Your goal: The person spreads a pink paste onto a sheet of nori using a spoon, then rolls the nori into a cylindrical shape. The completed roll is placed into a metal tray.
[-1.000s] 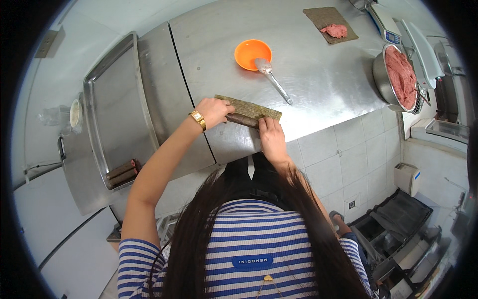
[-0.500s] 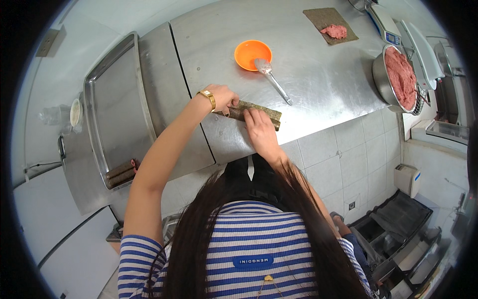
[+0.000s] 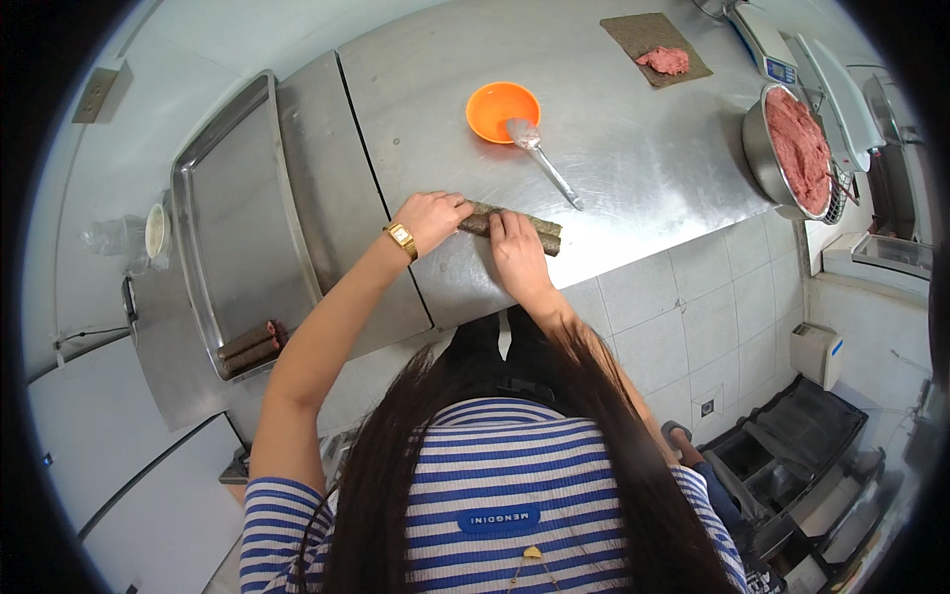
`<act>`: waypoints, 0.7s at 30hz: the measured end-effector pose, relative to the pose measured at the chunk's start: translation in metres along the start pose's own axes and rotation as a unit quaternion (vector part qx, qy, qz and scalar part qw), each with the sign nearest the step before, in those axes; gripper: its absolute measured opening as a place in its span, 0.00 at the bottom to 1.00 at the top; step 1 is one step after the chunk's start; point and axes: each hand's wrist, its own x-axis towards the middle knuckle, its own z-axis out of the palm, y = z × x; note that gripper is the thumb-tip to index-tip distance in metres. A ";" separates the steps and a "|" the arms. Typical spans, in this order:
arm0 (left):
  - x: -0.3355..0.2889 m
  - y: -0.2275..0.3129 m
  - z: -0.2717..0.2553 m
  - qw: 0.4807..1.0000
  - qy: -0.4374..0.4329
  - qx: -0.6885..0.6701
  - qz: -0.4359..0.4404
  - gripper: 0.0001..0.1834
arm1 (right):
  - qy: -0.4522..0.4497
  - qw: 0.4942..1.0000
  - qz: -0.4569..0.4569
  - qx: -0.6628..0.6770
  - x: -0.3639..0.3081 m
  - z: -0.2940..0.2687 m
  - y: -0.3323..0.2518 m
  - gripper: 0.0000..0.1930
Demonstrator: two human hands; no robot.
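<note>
A dark green seaweed roll (image 3: 546,238) lies slantwise on the steel table near its front edge, its far flap still showing as a lighter strip. My left hand (image 3: 432,220), with a gold watch on the wrist, pinches the roll's left end. Over the roll's middle, the bent fingers of my right hand (image 3: 518,247) grip it from the near side. Whatever is inside the roll is hidden. Beyond my hands stands an orange bowl (image 3: 487,119), and a metal spoon (image 3: 556,176) smeared with pink paste leans on its rim.
A seaweed sheet (image 3: 633,35) bearing a lump of pink minced meat (image 3: 665,61) lies at the far right. Nearby are a steel bowl of mince (image 3: 798,148) and a scale (image 3: 760,45). On the left, a metal tray (image 3: 233,218) holds finished-looking seaweed rolls (image 3: 252,348).
My left hand has shifted nearer to me and turned, its fingers now at the roll's left end. My right hand stays on the roll with little movement.
</note>
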 end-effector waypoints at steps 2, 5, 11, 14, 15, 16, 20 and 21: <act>0.001 0.000 0.001 1.000 -0.011 0.002 -0.008 0.15 | -0.019 0.999 0.028 -0.007 -0.008 -0.004 0.003 0.17; 0.003 -0.001 -0.002 0.999 -0.040 -0.005 -0.012 0.15 | -0.029 0.998 0.058 -0.018 -0.020 -0.012 0.013 0.17; 0.009 -0.003 -0.010 0.997 -0.076 -0.013 -0.014 0.18 | -0.059 0.990 0.131 0.014 -0.031 -0.034 0.030 0.19; 0.013 -0.001 -0.014 0.992 -0.115 -0.031 -0.042 0.19 | -0.089 0.983 0.149 0.064 -0.025 -0.046 0.034 0.20; 0.014 0.001 -0.014 0.992 -0.113 -0.049 -0.031 0.19 | -0.083 0.985 0.125 0.084 -0.020 -0.046 0.033 0.20; 0.016 0.002 -0.015 0.992 -0.107 -0.069 -0.020 0.19 | -0.077 0.987 0.101 0.103 -0.014 -0.043 0.031 0.20; 0.022 0.005 -0.013 0.990 -0.113 -0.088 -0.020 0.20 | -0.090 0.987 0.046 0.126 0.004 -0.021 0.016 0.21; 0.024 0.003 -0.013 0.988 -0.123 -0.088 -0.017 0.19 | -0.114 0.986 0.050 0.114 0.006 -0.016 0.014 0.21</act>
